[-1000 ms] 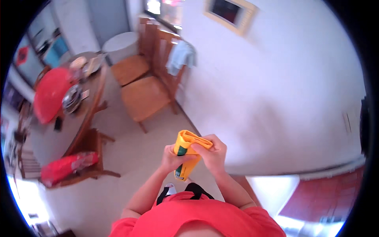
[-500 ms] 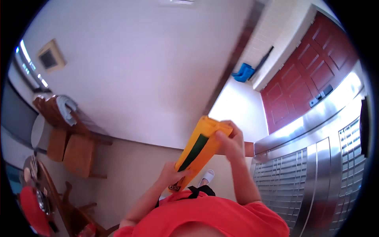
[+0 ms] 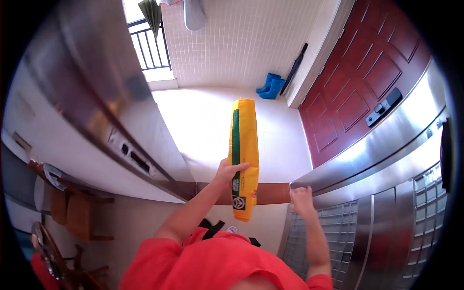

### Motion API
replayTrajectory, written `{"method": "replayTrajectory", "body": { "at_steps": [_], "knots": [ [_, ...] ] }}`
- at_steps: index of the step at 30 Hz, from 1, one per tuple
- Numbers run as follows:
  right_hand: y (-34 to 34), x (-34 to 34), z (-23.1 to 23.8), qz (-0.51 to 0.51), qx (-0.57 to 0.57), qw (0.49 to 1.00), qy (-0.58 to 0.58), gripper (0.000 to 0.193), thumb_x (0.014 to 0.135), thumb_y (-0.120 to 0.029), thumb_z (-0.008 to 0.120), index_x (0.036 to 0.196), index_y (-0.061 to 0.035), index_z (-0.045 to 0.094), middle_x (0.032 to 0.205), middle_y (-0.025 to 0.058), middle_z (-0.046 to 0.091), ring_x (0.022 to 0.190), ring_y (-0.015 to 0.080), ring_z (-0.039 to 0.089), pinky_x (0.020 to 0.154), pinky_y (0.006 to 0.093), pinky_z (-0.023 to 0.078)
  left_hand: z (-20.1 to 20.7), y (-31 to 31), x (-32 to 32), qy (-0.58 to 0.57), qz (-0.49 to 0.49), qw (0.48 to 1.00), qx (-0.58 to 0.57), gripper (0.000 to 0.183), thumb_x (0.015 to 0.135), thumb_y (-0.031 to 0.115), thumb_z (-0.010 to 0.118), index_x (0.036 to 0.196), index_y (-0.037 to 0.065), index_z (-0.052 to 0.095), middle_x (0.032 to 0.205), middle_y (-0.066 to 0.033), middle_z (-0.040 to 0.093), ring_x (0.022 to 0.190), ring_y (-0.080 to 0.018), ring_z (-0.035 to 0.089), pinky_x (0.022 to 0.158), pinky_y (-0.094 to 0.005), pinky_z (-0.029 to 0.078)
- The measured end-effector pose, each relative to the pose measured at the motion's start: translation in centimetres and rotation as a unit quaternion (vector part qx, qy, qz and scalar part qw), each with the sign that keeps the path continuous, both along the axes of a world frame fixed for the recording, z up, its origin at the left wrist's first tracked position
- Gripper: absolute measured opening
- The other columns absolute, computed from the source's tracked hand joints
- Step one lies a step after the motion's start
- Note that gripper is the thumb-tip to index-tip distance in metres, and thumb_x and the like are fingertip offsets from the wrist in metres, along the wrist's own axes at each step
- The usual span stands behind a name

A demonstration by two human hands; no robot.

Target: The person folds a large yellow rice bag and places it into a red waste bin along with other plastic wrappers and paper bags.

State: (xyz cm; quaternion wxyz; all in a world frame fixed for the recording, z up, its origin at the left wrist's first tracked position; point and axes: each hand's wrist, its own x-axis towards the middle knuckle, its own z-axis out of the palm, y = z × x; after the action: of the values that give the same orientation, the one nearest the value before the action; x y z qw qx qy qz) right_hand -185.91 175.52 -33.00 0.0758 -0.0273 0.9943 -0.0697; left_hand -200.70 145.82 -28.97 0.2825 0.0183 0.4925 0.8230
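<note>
A pale tiled wall stands beyond the open doorway, over a bright floor. To the right is a dark red door with raised panels, and nearer, on the same side, a shiny metal gate with a grid of bars. A steel doorframe rises on the left. Across the foot of the doorway runs a brown sill. At the lower left, wooden chairs stand along the inside wall. A black railing fills the lower part of the opening at the upper left, with a folded green umbrella hanging in front of it. A dark umbrella leans against the tiled wall, just beside blue boots.

The long yellow packet, with a green stripe down one side, is in front of the person's body, nearly upright in view. The left hand grasps it below the middle, thumb across its front. The right hand is at the gate's near edge, fingers bent; whether it grips the metal, I cannot tell. Smallest is the black lock on the red door.
</note>
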Motion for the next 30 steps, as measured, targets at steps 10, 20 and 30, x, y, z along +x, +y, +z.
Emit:
{"method": "replayTrajectory", "body": {
  "at_steps": [10,20,30],
  "knots": [
    [6.7,-10.3,1.0,-0.207,-0.273,0.939,-0.003,0.036,0.082,-0.019,0.069,0.113,0.0000,0.063,0.091,0.0149,0.071,0.079,0.0179,0.068,0.072,0.0306,0.052,-4.6,6.1,-15.2,-0.081,0.072,0.994,-0.004,0.032,0.081,0.010,0.072,0.106,-0.007,0.060,0.096,-0.0142,0.067,0.082,-0.0222,0.067,0.072,-0.0340,0.056],
    [12.1,-21.6,-17.6,-0.568,-0.363,0.738,-0.037,0.026,0.090,-0.023,0.059,0.105,-0.0021,0.062,0.088,0.0087,0.066,0.069,0.0201,0.065,0.055,0.0322,0.052,-4.6,-0.3,-39.0,-0.157,0.186,0.968,0.063,0.033,0.082,0.008,0.071,0.109,-0.006,0.058,0.098,-0.0165,0.067,0.084,-0.0282,0.068,0.075,-0.0404,0.058],
    [3.0,-54.5,-23.9,-0.353,-0.432,0.783,-0.274,0.018,0.087,-0.018,0.057,0.091,-0.0012,0.062,0.076,0.0089,0.064,0.059,0.0194,0.062,0.047,0.0331,0.048,-4.9,-9.6,-58.5,-0.143,0.350,0.911,0.163,0.033,0.083,0.013,0.071,0.109,-0.004,0.059,0.096,-0.0151,0.068,0.084,-0.0280,0.069,0.075,-0.0422,0.058]
  ]
}}
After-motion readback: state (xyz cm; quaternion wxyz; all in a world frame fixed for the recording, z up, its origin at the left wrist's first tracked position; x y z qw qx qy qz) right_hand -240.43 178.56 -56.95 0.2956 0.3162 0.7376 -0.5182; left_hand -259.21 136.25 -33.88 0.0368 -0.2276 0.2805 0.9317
